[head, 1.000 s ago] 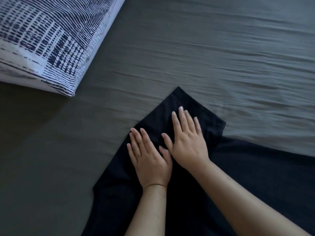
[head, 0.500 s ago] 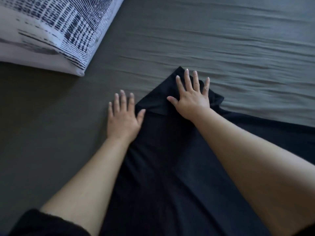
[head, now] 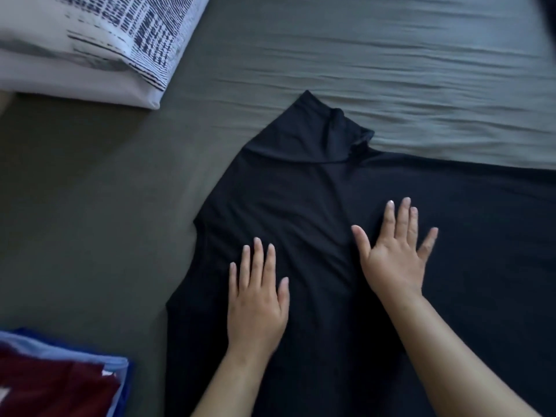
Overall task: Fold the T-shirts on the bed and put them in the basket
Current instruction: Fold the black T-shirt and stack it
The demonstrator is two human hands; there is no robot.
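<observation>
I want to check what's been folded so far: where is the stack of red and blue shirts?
In the head view, the stack of red and blue shirts lies at the bottom-left corner on the bed, left of the black T-shirt.

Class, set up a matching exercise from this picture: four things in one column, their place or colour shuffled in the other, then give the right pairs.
Things:
1. pillow
2. black T-shirt
3. folded pile
4. hands

Descriptions:
A. bottom left corner, dark red on top
B. flat on the T-shirt
C. top left, white with dark pattern
D. spread on the grey sheet

Pairs: 1-C, 2-D, 3-A, 4-B
</observation>
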